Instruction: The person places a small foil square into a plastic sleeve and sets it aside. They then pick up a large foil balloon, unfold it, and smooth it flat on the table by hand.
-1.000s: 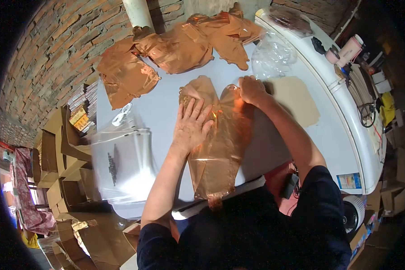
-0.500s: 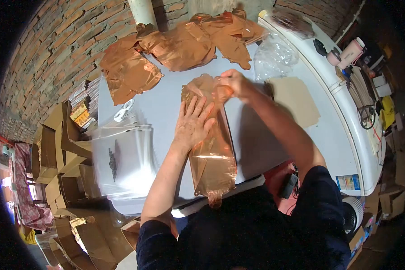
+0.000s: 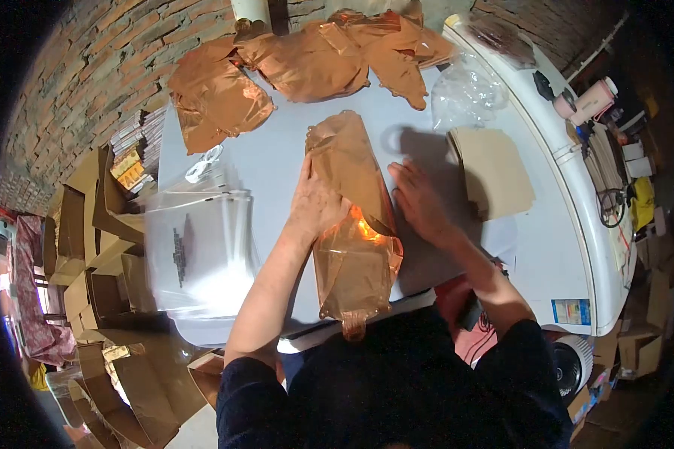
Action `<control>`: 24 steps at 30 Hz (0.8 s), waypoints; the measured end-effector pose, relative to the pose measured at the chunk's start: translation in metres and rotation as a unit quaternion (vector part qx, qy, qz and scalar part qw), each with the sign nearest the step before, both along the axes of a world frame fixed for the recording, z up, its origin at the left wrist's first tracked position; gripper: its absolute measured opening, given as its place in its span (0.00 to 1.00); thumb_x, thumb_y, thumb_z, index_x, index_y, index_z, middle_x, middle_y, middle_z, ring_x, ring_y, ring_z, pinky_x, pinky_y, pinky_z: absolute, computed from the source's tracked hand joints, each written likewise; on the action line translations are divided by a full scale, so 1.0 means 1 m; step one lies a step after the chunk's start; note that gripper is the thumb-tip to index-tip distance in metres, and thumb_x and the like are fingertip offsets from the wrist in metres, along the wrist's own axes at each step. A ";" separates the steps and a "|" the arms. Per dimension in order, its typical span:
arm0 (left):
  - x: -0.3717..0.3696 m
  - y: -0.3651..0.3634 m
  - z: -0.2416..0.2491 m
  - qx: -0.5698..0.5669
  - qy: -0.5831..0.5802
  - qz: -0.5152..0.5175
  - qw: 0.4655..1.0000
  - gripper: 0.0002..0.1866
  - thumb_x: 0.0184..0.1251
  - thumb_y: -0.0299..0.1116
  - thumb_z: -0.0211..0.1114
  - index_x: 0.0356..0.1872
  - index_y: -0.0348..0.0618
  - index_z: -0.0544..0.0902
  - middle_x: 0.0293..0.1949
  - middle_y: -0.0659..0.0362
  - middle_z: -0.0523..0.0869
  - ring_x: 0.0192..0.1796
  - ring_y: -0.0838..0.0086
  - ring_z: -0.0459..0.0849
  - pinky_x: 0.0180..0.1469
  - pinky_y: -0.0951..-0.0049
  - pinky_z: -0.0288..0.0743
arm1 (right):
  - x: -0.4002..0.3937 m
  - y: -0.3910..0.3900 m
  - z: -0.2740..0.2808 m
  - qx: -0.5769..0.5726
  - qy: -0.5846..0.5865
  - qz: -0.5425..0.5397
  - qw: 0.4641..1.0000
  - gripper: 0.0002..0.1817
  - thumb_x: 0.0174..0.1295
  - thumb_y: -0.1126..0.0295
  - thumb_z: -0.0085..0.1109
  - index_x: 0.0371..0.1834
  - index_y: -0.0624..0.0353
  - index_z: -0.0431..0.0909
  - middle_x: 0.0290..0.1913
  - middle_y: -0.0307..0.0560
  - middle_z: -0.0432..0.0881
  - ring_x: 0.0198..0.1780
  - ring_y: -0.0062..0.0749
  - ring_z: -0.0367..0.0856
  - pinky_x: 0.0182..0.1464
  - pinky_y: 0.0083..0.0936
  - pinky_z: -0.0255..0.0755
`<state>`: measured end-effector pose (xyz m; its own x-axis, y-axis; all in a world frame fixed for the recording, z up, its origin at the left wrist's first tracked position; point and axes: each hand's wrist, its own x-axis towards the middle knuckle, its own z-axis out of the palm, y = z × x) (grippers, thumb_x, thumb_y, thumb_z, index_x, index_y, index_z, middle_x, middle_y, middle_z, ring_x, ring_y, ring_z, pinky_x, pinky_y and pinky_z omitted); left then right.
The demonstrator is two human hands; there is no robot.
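A copper-coloured foil balloon lies folded into a long strip on the table, its narrow tail at the front edge near my body. My left hand grips the strip's left side at mid-length, with some fingers hidden by the foil. Under that hand the foil is creased, and a bright orange glint shows beside the thumb. My right hand lies along the strip's right edge, fingers stretched out and holding nothing.
More copper foil balloons lie along the back. Clear plastic sleeves are at left, beige cards and a crumpled clear bag at right. Cardboard boxes stand left of the table. A white appliance borders the right.
My right hand has let go of the far end and moved nearer to me, opening beside the strip. My left hand has gone from lying flat to gripping the foil's left side.
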<state>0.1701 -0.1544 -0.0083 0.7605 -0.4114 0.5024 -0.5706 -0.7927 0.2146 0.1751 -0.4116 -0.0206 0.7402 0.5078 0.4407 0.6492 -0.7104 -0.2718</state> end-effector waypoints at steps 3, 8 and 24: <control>0.000 0.001 -0.002 0.022 0.003 0.012 1.000 0.30 0.68 0.40 0.57 0.72 0.46 0.74 0.74 0.50 0.72 0.79 0.54 0.62 0.82 0.49 0.47 | -0.018 0.009 0.010 -0.075 -0.001 -0.013 0.997 0.29 0.71 0.67 0.56 0.74 0.60 0.65 0.74 0.55 0.69 0.78 0.53 0.62 0.76 0.51 0.57; -0.002 0.002 -0.002 0.051 0.021 0.017 0.998 0.32 0.69 0.45 0.58 0.74 0.46 0.73 0.76 0.51 0.70 0.81 0.55 0.59 0.83 0.49 0.45 | -0.020 0.023 0.014 -0.037 0.022 0.003 0.999 0.32 0.70 0.62 0.57 0.76 0.62 0.64 0.76 0.52 0.68 0.79 0.49 0.61 0.76 0.50 0.57; 0.001 0.002 -0.001 0.006 0.044 -0.004 0.999 0.32 0.70 0.46 0.60 0.74 0.47 0.74 0.75 0.53 0.72 0.82 0.57 0.58 0.84 0.50 0.44 | -0.006 0.037 0.021 -0.053 0.028 0.071 0.996 0.32 0.73 0.61 0.52 0.75 0.67 0.64 0.76 0.57 0.68 0.79 0.46 0.62 0.79 0.49 0.50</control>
